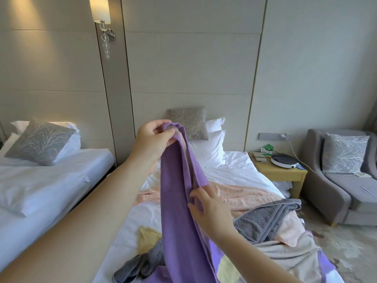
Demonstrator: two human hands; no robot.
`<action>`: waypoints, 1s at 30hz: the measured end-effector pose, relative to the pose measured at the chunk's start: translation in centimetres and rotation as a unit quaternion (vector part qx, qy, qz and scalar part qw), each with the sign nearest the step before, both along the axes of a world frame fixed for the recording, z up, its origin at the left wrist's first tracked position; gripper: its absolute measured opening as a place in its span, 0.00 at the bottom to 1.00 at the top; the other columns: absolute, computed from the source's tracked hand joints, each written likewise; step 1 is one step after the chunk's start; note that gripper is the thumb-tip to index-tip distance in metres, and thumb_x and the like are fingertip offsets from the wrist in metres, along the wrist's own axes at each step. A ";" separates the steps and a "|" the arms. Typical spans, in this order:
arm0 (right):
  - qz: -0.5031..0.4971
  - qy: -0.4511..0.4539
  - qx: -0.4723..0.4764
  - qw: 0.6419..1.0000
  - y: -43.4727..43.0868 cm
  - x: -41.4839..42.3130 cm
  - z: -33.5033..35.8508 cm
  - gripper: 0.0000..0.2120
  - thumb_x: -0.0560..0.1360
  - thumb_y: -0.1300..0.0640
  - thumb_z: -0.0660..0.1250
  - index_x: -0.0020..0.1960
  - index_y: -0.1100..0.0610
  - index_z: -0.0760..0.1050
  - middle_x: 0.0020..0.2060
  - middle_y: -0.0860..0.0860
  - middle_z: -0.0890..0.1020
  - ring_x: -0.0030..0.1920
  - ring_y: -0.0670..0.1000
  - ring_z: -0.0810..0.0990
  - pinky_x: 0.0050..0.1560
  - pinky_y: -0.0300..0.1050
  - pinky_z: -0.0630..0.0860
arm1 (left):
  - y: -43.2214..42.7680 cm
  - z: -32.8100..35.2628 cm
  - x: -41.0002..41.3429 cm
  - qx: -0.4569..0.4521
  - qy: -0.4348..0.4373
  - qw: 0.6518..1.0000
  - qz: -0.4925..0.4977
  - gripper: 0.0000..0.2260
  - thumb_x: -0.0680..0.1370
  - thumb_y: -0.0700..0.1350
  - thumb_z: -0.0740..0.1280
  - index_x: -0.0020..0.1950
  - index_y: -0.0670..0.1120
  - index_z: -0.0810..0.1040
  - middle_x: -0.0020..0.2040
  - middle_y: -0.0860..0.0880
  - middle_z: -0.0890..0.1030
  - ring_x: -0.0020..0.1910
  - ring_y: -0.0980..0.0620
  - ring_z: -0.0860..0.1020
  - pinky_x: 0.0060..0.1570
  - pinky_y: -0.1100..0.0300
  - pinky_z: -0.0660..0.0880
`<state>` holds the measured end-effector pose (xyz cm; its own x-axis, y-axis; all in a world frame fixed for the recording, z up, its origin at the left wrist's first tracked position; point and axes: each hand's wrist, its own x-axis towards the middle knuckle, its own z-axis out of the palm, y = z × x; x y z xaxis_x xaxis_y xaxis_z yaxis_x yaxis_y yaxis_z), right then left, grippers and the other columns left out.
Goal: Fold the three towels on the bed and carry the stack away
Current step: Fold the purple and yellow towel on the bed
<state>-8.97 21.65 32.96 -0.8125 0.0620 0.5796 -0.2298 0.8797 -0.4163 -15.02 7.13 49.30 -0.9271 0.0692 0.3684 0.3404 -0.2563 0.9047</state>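
Head view has you holding the purple towel (179, 201) up over the bed (234, 174), left hand (152, 139) pinching its top, right hand (206, 207) gripping lower; next, I judge, find its corners.

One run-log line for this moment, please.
left grip: pinches purple towel top | right grip: holds it lower | towel: hangs over bed

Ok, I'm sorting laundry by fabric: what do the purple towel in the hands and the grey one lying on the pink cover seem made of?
The purple towel looks like thin, matte, finely ribbed knit, perhaps cotton or microfibre: it hangs limp in soft folds. The grey towel seems thicker, matte, with a raised zigzag weave, possibly quilted cotton; fibre can't be confirmed.
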 end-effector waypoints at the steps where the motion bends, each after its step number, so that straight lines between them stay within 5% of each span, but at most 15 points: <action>1: -0.011 -0.009 0.006 1.000 0.2 0.0 0.0 0.07 0.74 0.50 0.64 0.50 0.50 0.75 0.46 0.44 0.74 0.45 0.51 0.77 0.38 0.46 0.73 | -0.1 0.2 0.0 0.000 0.002 1.000 0.006 0.07 0.76 0.33 0.66 0.49 0.44 0.78 0.44 0.48 0.81 0.41 0.57 0.81 0.43 0.66 0.79; 7: -0.008 -0.097 -0.016 0.995 2.0 0.3 -0.8 0.21 0.68 0.40 0.70 0.54 0.51 0.72 0.51 0.45 0.72 0.49 0.50 0.75 0.44 0.47 0.73 | -0.7 1.3 0.3 0.016 0.011 1.000 -0.013 0.08 0.74 0.31 0.67 0.48 0.41 0.80 0.40 0.46 0.81 0.40 0.54 0.80 0.47 0.62 0.79; 13: -0.004 -0.162 0.113 0.980 2.5 0.6 -2.4 0.11 0.74 0.47 0.63 0.42 0.56 0.71 0.47 0.50 0.73 0.55 0.54 0.73 0.44 0.46 0.69 | -0.9 2.0 0.5 0.040 0.028 0.999 -0.005 0.10 0.74 0.28 0.65 0.48 0.40 0.79 0.41 0.46 0.80 0.40 0.54 0.79 0.46 0.64 0.79; 15: -0.002 -0.160 0.028 0.987 3.7 0.7 -2.1 0.11 0.75 0.51 0.65 0.39 0.58 0.73 0.43 0.50 0.76 0.46 0.53 0.76 0.42 0.47 0.68 | -2.2 1.9 -0.4 0.032 0.038 0.998 0.028 0.12 0.73 0.28 0.65 0.52 0.41 0.79 0.43 0.48 0.81 0.41 0.55 0.79 0.44 0.66 0.78; 16: 0.003 -0.153 -0.087 0.984 4.6 0.7 -1.3 0.11 0.75 0.55 0.66 0.38 0.61 0.74 0.40 0.49 0.78 0.42 0.51 0.75 0.41 0.46 0.68 | -3.1 1.7 -1.0 0.020 0.044 0.997 0.053 0.15 0.73 0.29 0.66 0.56 0.42 0.78 0.44 0.49 0.81 0.41 0.57 0.79 0.42 0.67 0.78; 19: 0.006 -0.091 -0.394 0.914 7.4 1.3 3.4 0.10 0.76 0.59 0.66 0.37 0.61 0.76 0.31 0.49 0.74 0.35 0.49 0.69 0.34 0.44 0.65 | -6.4 0.1 -3.6 -0.051 0.011 0.990 0.131 0.21 0.72 0.29 0.65 0.60 0.47 0.72 0.51 0.48 0.82 0.45 0.56 0.80 0.47 0.61 0.78; 22: 0.038 -0.102 -0.318 0.942 8.1 2.0 7.8 0.10 0.77 0.56 0.65 0.38 0.58 0.75 0.31 0.48 0.74 0.33 0.47 0.71 0.34 0.37 0.68 | -7.5 -2.5 -4.5 -0.289 -0.080 0.938 0.173 0.23 0.71 0.39 0.68 0.66 0.46 0.70 0.63 0.43 0.77 0.59 0.44 0.76 0.62 0.49 0.72; 24: 0.086 -0.143 -0.269 0.949 7.2 1.9 9.3 0.09 0.77 0.56 0.64 0.42 0.61 0.76 0.35 0.52 0.75 0.36 0.48 0.72 0.38 0.38 0.69 | -5.7 -4.9 -2.8 -0.483 -0.069 0.866 0.109 0.39 0.61 0.62 0.73 0.67 0.47 0.70 0.67 0.45 0.73 0.65 0.42 0.72 0.64 0.50 0.69; 26: 0.159 -0.195 -0.290 0.923 6.2 2.0 9.7 0.09 0.78 0.58 0.64 0.47 0.65 0.76 0.40 0.57 0.75 0.42 0.53 0.71 0.46 0.48 0.67 | -2.5 -7.1 -0.8 -0.538 0.021 0.842 -0.022 0.50 0.54 0.77 0.67 0.69 0.50 0.68 0.71 0.49 0.69 0.70 0.46 0.68 0.69 0.52 0.65; 28: 0.215 -0.231 -0.331 0.889 5.5 2.4 9.9 0.09 0.78 0.60 0.64 0.49 0.67 0.75 0.42 0.60 0.75 0.44 0.56 0.69 0.48 0.54 0.65 | 0.5 -8.4 1.3 -0.488 0.067 0.857 -0.150 0.45 0.60 0.75 0.67 0.70 0.53 0.66 0.72 0.53 0.68 0.71 0.55 0.67 0.72 0.53 0.62; 30: 0.233 -0.231 -0.338 0.882 5.9 2.9 10.1 0.10 0.78 0.60 0.64 0.49 0.68 0.75 0.43 0.61 0.77 0.44 0.56 0.72 0.50 0.54 0.68 | 2.4 -9.1 2.3 -0.427 0.046 0.871 -0.237 0.24 0.69 0.63 0.70 0.61 0.55 0.74 0.58 0.58 0.78 0.59 0.61 0.75 0.65 0.54 0.70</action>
<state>-6.09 27.51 43.10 -0.9810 -0.1366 0.1375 -0.1683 0.2488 -0.9538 -12.75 9.51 40.21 -0.6893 0.7214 0.0664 0.4609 0.3660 0.8085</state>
